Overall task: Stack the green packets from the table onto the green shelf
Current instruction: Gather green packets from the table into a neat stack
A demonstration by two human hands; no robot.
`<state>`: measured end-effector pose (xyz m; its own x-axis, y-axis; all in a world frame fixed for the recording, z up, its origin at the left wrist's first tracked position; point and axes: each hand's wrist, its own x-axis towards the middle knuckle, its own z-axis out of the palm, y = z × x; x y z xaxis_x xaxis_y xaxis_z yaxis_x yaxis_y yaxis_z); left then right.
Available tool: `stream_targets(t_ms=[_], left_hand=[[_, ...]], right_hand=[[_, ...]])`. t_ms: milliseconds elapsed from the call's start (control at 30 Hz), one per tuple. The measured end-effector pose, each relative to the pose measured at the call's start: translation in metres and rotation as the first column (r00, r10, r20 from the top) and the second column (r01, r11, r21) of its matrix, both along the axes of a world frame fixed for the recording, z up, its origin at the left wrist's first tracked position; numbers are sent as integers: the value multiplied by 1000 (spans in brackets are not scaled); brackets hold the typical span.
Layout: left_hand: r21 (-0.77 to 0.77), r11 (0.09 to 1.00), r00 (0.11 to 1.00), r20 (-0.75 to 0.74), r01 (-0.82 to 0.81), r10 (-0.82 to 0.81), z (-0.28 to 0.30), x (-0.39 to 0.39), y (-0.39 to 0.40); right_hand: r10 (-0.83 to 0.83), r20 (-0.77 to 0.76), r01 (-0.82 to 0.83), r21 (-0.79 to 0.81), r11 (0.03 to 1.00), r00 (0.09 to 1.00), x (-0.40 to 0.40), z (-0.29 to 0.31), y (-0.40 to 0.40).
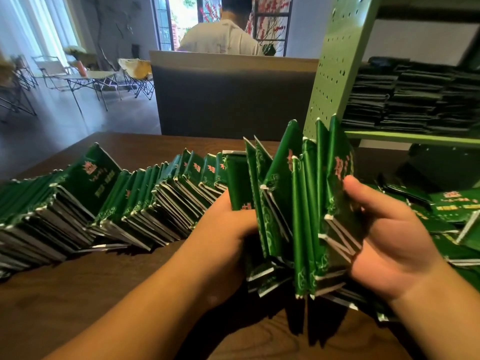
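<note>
Nearest the camera, both forearms reach in over the dark wooden table. Between them stands a bundle of green packets, held on edge just above the tabletop. The left hand wraps around the bundle's left side, fingers hidden behind the packets. The right hand cups the right side, its thumb pressed on the outermost packet and its curled fingers tucked under the lower edges. The packets fan apart at the top and sit uneven, so the two hands appear to be squeezing from both sides to square the bundle into one block before lifting it.

Just beyond the left hand, a long row of packets leans like toppled dominoes across the table toward the left edge, most of the supply not yet moved. On the right, past the right hand, loose packets lie flat in a scattered heap.

Farther right stands the green shelf, its perforated side panel facing the table. Dark shelved stacks of packets lie flat on its board, with room above them.

Farthest off, behind a grey partition, a person in a light shirt faces away, and folding chairs stand at the left.
</note>
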<state>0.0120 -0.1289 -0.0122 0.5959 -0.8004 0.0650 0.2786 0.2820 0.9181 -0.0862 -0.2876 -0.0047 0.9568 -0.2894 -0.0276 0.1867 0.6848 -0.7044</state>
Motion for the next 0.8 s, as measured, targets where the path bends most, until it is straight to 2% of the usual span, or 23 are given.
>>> stream_targets(t_ms=[67, 233, 333, 500, 667, 800], left_hand=[[-17, 999, 999, 3, 37, -37, 0, 0, 0], [-35, 998, 998, 34, -43, 44, -1, -1, -3], [-3, 1000, 999, 24, -29, 29, 1, -1, -1], [-9, 1000, 973, -230, 30, -31, 6, -3, 6], [110, 994, 977, -211, 20, 4, 15, -6, 8], [107, 994, 956, -290, -25, 55, 12, 1, 6]], right_hand=[[17, 14, -17, -2, 1000, 1000, 0, 2, 1], [78, 41, -78, 1, 997, 996, 2, 0, 1], [-10, -19, 9, -59, 998, 1000, 3, 6, 5], [-72, -73, 64, -110, 992, 995, 2, 9, 8], [-96, -95, 82, -139, 987, 991, 2, 11, 9], [-135, -96, 118, -158, 980, 986, 3, 9, 5]])
